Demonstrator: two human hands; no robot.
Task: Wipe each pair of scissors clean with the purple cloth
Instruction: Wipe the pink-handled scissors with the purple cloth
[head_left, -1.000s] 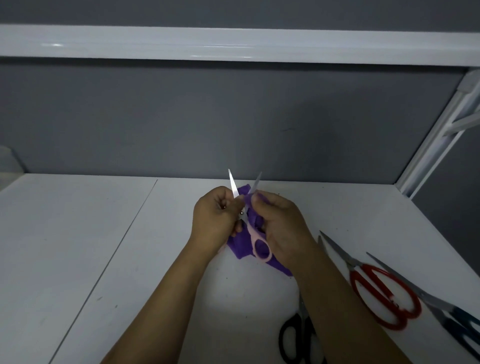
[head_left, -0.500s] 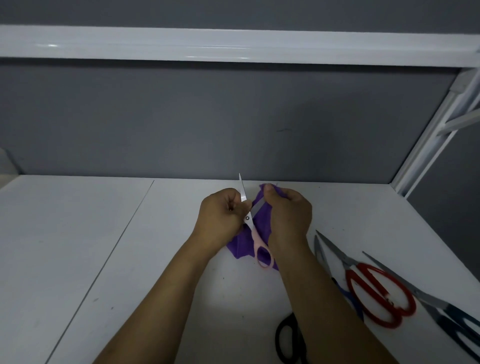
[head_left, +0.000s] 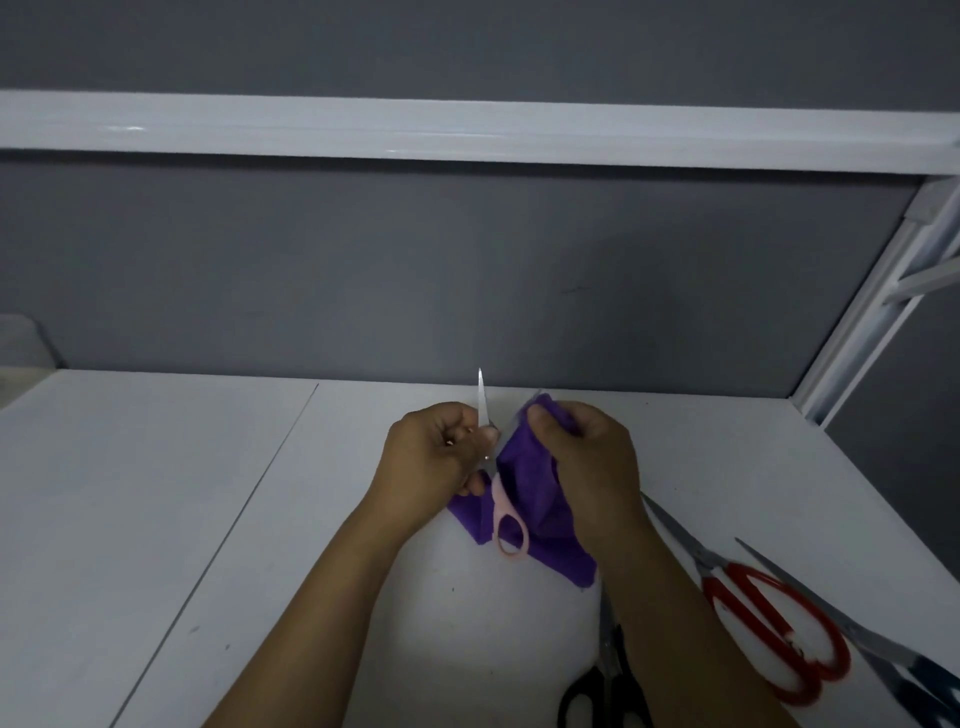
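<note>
Over the white table (head_left: 260, 519), the left hand (head_left: 431, 457) grips the pink-handled scissors (head_left: 501, 512) near the pivot, blades spread – one tip pointing up. The right hand (head_left: 587, 457) pinches the purple cloth (head_left: 524, 483) around the other blade. To the right lie red-handled scissors (head_left: 769, 623), black-handled scissors (head_left: 605, 686) and a dark blue-handled pair (head_left: 893, 670).

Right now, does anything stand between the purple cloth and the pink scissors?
Nothing visible does. The right hand pinches the purple cloth directly against the pink scissors that the left hand grips.

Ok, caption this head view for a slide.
Left hand holds open pink scissors; right hand pinches purple cloth over one blade.
</note>
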